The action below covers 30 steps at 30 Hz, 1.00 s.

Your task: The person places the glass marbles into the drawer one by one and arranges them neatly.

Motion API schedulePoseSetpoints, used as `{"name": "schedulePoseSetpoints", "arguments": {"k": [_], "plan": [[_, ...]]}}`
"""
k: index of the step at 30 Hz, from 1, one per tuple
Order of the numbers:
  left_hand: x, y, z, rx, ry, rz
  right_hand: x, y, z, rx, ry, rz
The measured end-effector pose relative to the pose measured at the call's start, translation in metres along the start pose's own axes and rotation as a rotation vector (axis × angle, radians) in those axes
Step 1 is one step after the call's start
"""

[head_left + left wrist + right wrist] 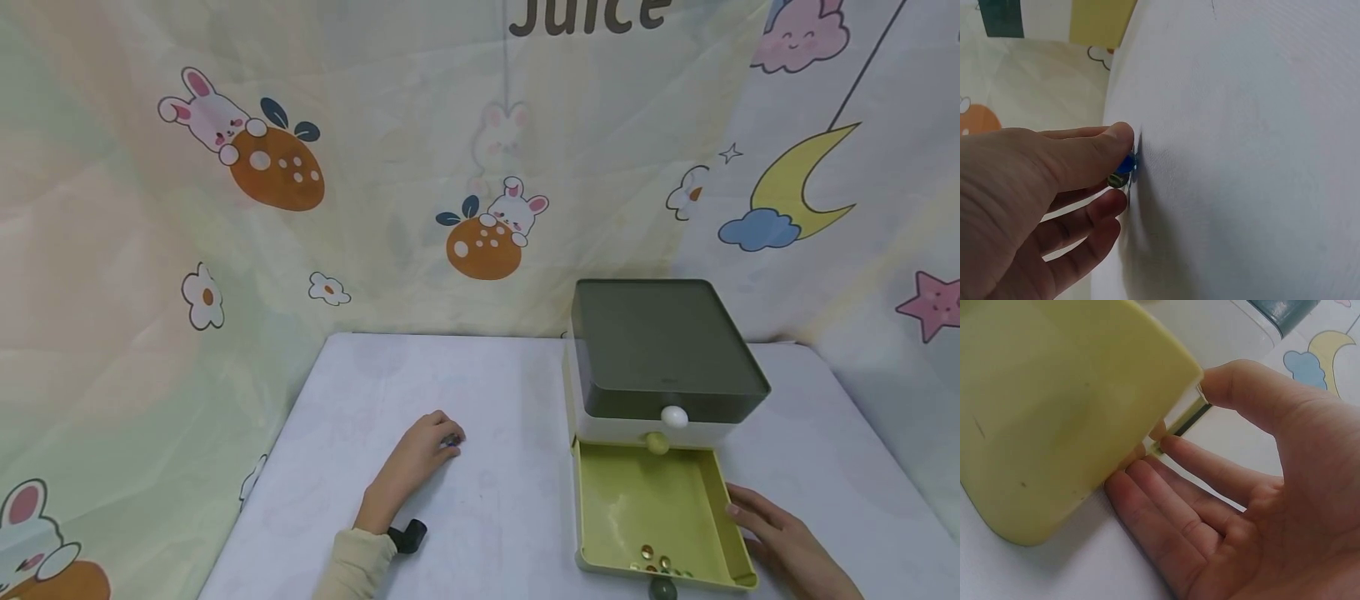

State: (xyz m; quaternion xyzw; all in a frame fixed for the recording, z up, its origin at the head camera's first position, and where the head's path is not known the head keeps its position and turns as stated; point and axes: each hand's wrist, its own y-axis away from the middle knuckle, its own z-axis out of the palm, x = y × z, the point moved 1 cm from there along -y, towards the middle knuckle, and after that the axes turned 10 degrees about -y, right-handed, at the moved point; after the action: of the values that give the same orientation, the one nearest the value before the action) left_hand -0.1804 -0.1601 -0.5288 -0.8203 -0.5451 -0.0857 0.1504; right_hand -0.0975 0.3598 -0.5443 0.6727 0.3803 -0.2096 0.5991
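Over the left part of the table, my left hand point(420, 450) pinches a blue marble point(1125, 164) between thumb and fingers. A green-striped marble point(1118, 180) sits right beside it, partly covered by the fingers. On the right, my right hand point(787, 537) touches the side of a pulled-out yellow-green drawer point(645, 492), its fingers fairly straight along the outer wall and the thumb at the rim. Several amber and green marbles point(647, 552) lie near the drawer's front.
The drawer belongs to a small cabinet with a dark green top point(660, 333) at the table's back right. A white knob point(674, 417), a yellow-green knob point(657, 442) and a dark green knob point(663, 589) stick out in front. A printed cloth point(390, 167) hangs behind the white table point(495, 500).
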Motion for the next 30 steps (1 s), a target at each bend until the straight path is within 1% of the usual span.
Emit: {"name": "schedulePoseSetpoints", "arguments": {"k": [9, 13, 22, 26, 30], "plan": [[0.01, -0.001, 0.001, 0.053, -0.107, -0.031, -0.001, 0.002, 0.001, -0.008, -0.002, -0.011], [0.012, -0.002, 0.003, 0.068, -0.137, -0.036, -0.001, 0.002, 0.001, -0.008, -0.004, -0.015], [0.013, -0.005, 0.004, 0.08, -0.148, -0.03, -0.001, 0.0, -0.001, -0.019, -0.002, -0.011], [0.014, -0.007, 0.003, 0.068, -0.137, -0.037, -0.001, 0.0, -0.001, -0.018, -0.003, -0.015], [0.015, -0.008, 0.005, 0.072, -0.128, -0.033, 0.0, 0.0, -0.001, -0.016, -0.004, -0.01]]}}
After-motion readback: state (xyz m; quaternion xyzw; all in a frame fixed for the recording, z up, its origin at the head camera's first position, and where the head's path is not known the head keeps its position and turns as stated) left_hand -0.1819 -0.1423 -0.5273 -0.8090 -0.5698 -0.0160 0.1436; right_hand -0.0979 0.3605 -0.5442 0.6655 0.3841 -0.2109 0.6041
